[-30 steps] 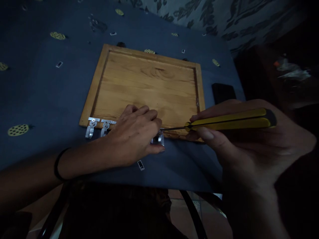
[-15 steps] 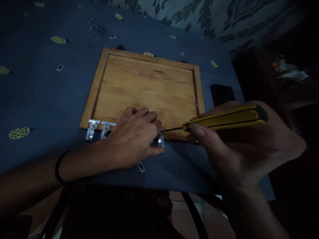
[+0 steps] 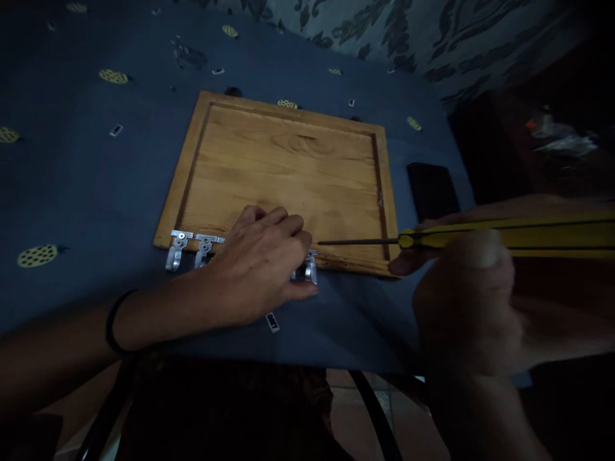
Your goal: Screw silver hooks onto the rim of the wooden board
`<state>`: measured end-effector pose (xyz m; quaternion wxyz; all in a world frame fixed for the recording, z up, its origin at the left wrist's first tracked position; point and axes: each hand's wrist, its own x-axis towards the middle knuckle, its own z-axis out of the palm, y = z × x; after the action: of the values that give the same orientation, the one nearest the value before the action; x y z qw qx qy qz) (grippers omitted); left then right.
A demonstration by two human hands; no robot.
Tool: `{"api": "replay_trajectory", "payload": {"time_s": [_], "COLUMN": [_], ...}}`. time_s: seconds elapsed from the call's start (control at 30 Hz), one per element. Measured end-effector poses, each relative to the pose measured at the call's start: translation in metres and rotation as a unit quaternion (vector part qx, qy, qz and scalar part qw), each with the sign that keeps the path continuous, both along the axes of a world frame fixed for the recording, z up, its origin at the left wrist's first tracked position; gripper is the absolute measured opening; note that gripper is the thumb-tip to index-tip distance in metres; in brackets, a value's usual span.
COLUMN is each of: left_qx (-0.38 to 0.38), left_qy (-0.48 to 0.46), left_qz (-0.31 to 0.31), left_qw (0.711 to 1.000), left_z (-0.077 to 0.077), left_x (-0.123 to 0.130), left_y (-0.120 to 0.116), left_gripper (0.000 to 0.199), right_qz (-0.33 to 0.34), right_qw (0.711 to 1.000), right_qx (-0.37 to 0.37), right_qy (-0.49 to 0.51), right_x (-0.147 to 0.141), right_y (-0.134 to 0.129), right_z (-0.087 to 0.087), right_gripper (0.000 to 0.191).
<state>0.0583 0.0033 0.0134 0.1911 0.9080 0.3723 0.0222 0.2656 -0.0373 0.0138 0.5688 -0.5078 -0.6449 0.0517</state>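
A framed wooden board (image 3: 293,166) lies on the dark blue tablecloth. Along its near edge sits a metal hook rail (image 3: 205,242), its shiny hooks pointing toward me and screw heads showing at the left. My left hand (image 3: 269,256) covers the rail's middle, fingers bent over the board and thumb below the edge, gripping rail and board together. The right-end hook (image 3: 311,267) shows beside its thumb. In my right hand (image 3: 480,294) is a yellow-and-black screwdriver (image 3: 519,235), held almost level, its tip above the board's near edge, just right of my left fingers and apart from the hook.
A black flat rectangular object (image 3: 432,190) lies right of the board. A clear object (image 3: 188,54), hard to make out, rests at the far left. Patterned fabric or wall (image 3: 384,32) borders the far side. Crumpled plastic (image 3: 564,141) sits at the dim right.
My right hand has drawn the screwdriver back to the right, so its tip has come off the right-end hook and more of the shaft shows. My left hand stays in place.
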Motion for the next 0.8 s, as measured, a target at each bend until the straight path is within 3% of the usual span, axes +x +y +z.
{"api": "replay_trajectory", "payload": {"time_s": [0.03,0.23,0.8], "left_qx": [0.002,0.028,0.048], "left_qy": [-0.001,-0.006,-0.016], "left_qz": [0.0,-0.009,-0.001], "left_qw": [1.0,1.0,0.999], "left_z": [-0.0005,-0.0044,-0.0078], "left_x": [-0.0001,-0.0022,-0.0015], "left_y": [0.0,-0.0005,-0.0019], "left_gripper": [0.036,0.037,0.037], "right_qz": [-0.008,0.0,0.031], "right_qw": [0.998,1.0,0.998], "right_qx": [0.056,-0.003,-0.016], "right_qy": [-0.009,-0.017,-0.056], "right_x": [-0.0015,-0.0108,-0.0112], "right_y": [0.0001,-0.004,-0.0077], "right_z": [-0.0007,-0.0044,-0.0013], "right_gripper": [0.02,0.026,0.02]}}
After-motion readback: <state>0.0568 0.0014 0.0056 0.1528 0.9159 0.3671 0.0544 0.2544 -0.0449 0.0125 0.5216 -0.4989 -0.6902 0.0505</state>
